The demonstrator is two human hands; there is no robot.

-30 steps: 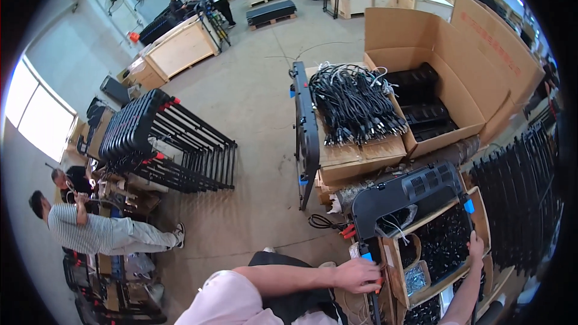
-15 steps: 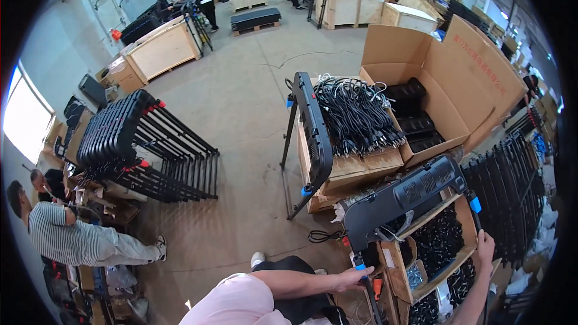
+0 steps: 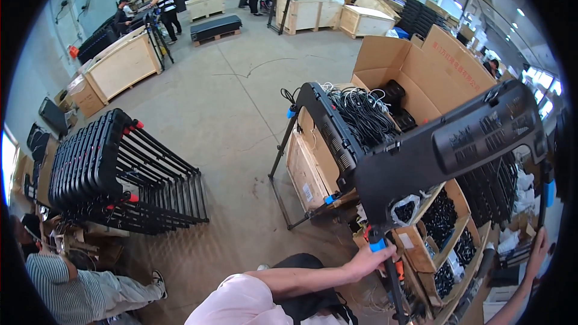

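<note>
Head view: long black plastic panel (image 3: pixel 457 144) is up off the stand, held across the right of frame above the boxes, tilted, right end higher. It rides on thin black legs (image 3: pixel 391 277) with blue clips. Left hand (image 3: pixel 376 259) is curled round the left leg just below a blue clip (image 3: pixel 377 245). Right hand (image 3: pixel 537 251) sits at the right leg near the frame edge; grip unclear, cannot tell whether it is closed.

Progress, my read: panel is picked and in the air, not yet set anywhere. A second panel (image 3: pixel 328 129) stands on edge on the trestle beside the cable box. A full rack of finished black panels (image 3: pixel 90 162) stands well to the left, so a good batch looks done.

Packaging, big to small:
- Large brown carton (image 3: pixel 415 66), flaps open, red print on the inner flap, full of black cables (image 3: pixel 361 117).
- Pale wooden crates (image 3: pixel 123 66) far left and back.
- Flat carton (image 3: pixel 304 171) leaning under the trestle, small white label on its face.
- Small open cartons (image 3: pixel 445 229) of black parts below the panel, white label on one front.
</note>
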